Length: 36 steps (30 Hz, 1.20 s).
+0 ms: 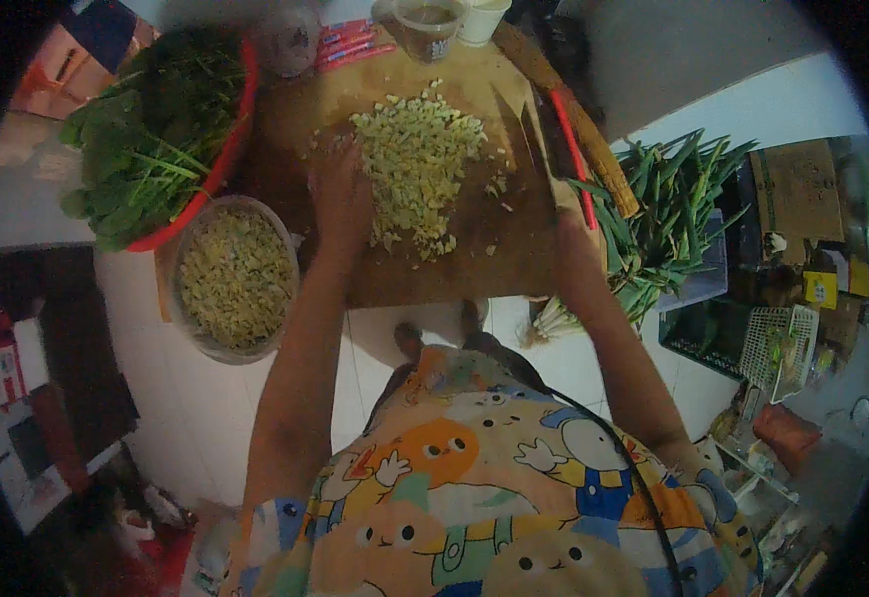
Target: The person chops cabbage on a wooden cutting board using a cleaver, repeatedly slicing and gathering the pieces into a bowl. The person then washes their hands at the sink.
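Note:
A pile of chopped pale-green vegetable lies on a brown cutting board. My left hand rests at the pile's left side, fingers on its edge; whether it holds any pieces is unclear. At the board's right edge is my right hand, blurred, beside a narrow red strip. A thin, dark, pointed shape, perhaps a blade or a shadow, lies just above that hand; what the hand holds cannot be made out. Left of my left forearm stands a round clear tub full of similar chopped vegetable.
Leafy greens fill a red-rimmed basin at upper left. Red packets, a clear plastic cup and a white cup stand at the back. Right are a brown stick, green onions and a white basket.

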Motion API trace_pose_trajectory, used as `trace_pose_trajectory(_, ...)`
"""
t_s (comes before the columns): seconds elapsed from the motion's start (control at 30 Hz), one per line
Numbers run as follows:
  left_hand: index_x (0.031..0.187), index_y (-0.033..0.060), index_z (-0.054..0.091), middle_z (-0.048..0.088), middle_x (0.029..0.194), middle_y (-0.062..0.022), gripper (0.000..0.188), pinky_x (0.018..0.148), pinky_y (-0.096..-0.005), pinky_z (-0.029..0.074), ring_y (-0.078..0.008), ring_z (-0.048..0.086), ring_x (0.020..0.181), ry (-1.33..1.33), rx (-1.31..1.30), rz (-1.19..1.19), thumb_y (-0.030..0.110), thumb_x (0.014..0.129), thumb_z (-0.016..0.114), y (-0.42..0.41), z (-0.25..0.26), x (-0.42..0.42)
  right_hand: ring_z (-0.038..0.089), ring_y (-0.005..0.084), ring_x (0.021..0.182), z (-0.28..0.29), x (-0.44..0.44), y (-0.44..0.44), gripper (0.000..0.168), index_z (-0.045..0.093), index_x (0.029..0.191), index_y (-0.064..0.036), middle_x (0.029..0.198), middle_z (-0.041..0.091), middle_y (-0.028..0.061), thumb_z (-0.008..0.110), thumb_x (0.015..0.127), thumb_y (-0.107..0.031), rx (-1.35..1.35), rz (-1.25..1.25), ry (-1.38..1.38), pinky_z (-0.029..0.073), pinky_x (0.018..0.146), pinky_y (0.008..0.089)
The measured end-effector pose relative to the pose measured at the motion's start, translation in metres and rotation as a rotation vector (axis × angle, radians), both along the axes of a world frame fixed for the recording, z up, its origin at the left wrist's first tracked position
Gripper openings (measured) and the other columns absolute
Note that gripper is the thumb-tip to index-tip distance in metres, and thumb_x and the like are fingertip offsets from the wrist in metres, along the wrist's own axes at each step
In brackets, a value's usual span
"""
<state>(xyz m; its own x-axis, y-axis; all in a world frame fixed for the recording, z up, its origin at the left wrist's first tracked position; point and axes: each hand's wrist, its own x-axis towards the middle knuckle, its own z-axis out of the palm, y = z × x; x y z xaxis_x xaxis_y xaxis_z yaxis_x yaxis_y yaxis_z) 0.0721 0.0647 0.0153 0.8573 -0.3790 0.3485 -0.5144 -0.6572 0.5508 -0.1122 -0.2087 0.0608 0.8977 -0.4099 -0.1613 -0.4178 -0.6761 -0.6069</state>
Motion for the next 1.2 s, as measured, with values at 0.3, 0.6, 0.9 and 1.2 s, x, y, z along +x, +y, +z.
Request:
trace_pose_trajectory(0.3,0.142,0.0029,0.03,0.031,0.147,-0.0155,0.066,0.11,-0.0603,0.014,-0.0336,0.022,0.139,-0.057,0.234,0.261,0.019,0.083,0.054,0.0,-0.025,-0.038,0.062,0.0408,0.085,0.01,0.049,0.045,0.028,0.051,0.104,0.0,0.094,0.061,0.0255,0.056,0.084,-0.019,-0.363,0.512,0.017,0.049,0.071,0.0514)
trace_pose_trajectory(0.6,0.142,0.0025,0.028,0.029,0.148,-0.0154,0.066,0.113,-0.0575,0.009,-0.0328,0.019,0.141,-0.007,0.116,0.224,0.018,0.083,0.052,0.003,-0.018,-0.05,0.061,0.0409,0.09,0.013,0.112,0.026,0.027,0.046,0.111,-0.001,0.098,0.06,0.024,0.048,0.087,-0.014,-0.22,0.417,0.016,0.049,0.077,0.0506)
trace_pose_trajectory(0.9,0.14,0.0046,0.034,0.027,0.15,-0.0143,0.06,0.112,-0.0594,0.007,-0.0325,0.017,0.142,-0.141,0.018,0.081,0.015,0.083,0.052,-0.008,0.053,-0.043,0.058,0.0383,0.1,0.077,0.075,0.055,0.048,0.043,0.125,-0.002,0.113,0.055,0.0206,0.059,0.081,-0.01,-0.187,0.557,-0.057,0.048,0.082,0.0471)
trace_pose_trajectory(1.2,0.13,0.0076,0.051,0.041,0.142,-0.0155,0.046,0.111,-0.0561,0.016,-0.0333,0.03,0.137,0.011,-0.071,-0.009,0.006,0.084,0.049,-0.008,0.061,-0.039,0.06,0.0257,0.078,0.065,0.048,0.048,0.027,0.053,0.115,-0.005,0.088,0.059,0.0121,0.053,0.09,-0.016,0.12,0.435,-0.123,0.048,0.067,0.037)
